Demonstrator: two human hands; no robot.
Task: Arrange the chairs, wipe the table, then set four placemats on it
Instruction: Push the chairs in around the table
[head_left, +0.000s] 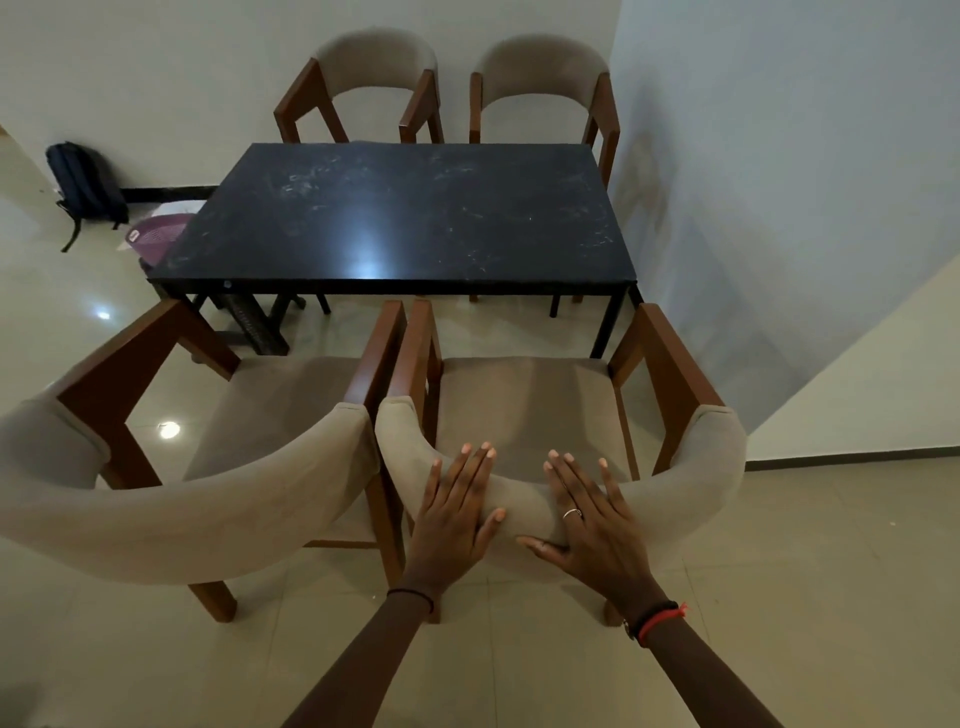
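Head view: left hand (457, 512) and right hand (587, 519) flat on curved padded backrest of near right chair (524, 410), fingers extended and spread, thumbs hooked over backrest's near side, palms pressing, not clenched. Thin dark band on left wrist, red and black bands on right wrist, ring on one right finger. Near right chair facing black table (400, 218), pulled back from table edge, seat fully exposed. Near left chair (249, 415) just beside it, wooden armrests nearly touching, also back from table. Far left chair (363, 88) and far right chair (545, 88) tucked against table's far edge, near wall. Tabletop dusty, smudged, glare spot near front centre. Purple basket-like item (156, 236) on floor beside table's left end, backpack (85, 189) leaning on wall further left. No placemats in view.
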